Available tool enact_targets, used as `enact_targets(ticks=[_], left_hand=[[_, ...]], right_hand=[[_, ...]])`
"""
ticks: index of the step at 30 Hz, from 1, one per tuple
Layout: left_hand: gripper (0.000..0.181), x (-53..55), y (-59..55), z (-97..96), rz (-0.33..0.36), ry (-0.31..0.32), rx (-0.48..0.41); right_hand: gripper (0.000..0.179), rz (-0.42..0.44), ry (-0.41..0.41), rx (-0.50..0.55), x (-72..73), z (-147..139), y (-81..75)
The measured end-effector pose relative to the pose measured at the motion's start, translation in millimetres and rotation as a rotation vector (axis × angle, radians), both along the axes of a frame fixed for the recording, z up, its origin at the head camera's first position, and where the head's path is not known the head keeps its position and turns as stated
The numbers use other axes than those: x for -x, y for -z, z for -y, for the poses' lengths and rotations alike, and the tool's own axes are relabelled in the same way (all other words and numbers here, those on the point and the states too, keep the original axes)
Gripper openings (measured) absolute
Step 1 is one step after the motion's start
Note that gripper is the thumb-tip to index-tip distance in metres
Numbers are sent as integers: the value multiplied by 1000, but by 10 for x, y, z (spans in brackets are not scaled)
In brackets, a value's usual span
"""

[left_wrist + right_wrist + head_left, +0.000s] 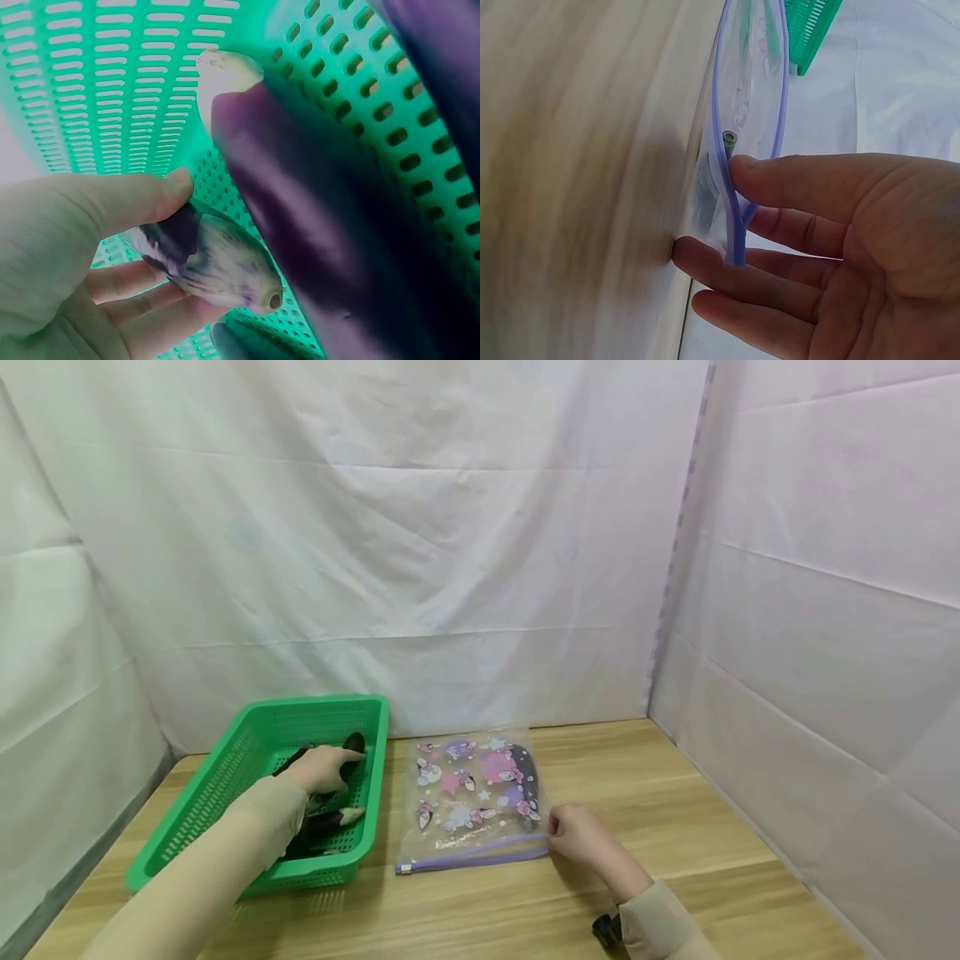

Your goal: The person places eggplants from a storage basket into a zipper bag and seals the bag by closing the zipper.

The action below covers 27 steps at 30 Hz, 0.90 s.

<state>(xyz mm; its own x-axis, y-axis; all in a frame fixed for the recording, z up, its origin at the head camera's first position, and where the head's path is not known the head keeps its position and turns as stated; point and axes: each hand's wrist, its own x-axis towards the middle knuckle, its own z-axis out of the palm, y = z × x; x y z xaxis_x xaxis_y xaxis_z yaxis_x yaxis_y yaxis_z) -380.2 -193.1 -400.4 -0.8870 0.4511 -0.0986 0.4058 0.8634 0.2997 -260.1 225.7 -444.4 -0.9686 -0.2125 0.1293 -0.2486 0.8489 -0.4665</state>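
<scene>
Tapered eggplant (217,262) in left hand (318,769), filmy bag (467,802) (purple-edged) in pinch of right hand (583,839).

The left sleeve (202,868) blocks part of a green basket (381,768) in the head view. At the left wrist, the left hand (67,251) covers part of the eggplant (217,262) it grips, while a second eggplant (307,217) runs off the bottom edge. The printed bag (450,806) partly masks a dark object (527,768) inside.

The wood-grain worktop (465,920) bears a green slotted plastic basket (381,739) toward its left; just right of that lies a transparent, cartoon-printed slider zip bag (442,802) with purple edging.
</scene>
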Motion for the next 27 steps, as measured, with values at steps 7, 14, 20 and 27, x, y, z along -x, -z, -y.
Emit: enact_targets(ticks=[7,14,20,27], left_hand=[[58,37,-9,40,-18,34,-8],[57,20,-42,71,-20,41,-35],[58,17,-35,112,-15,36,-67],[59,52,-68,122,-20,39,-57]], right_hand=[[16,12,30,-13,-21,16,-46],[16,10,29,-21,-16,27,-23],[17,24,20,-4,-14,32,15],[17,7,27,-19,15,38,-10]])
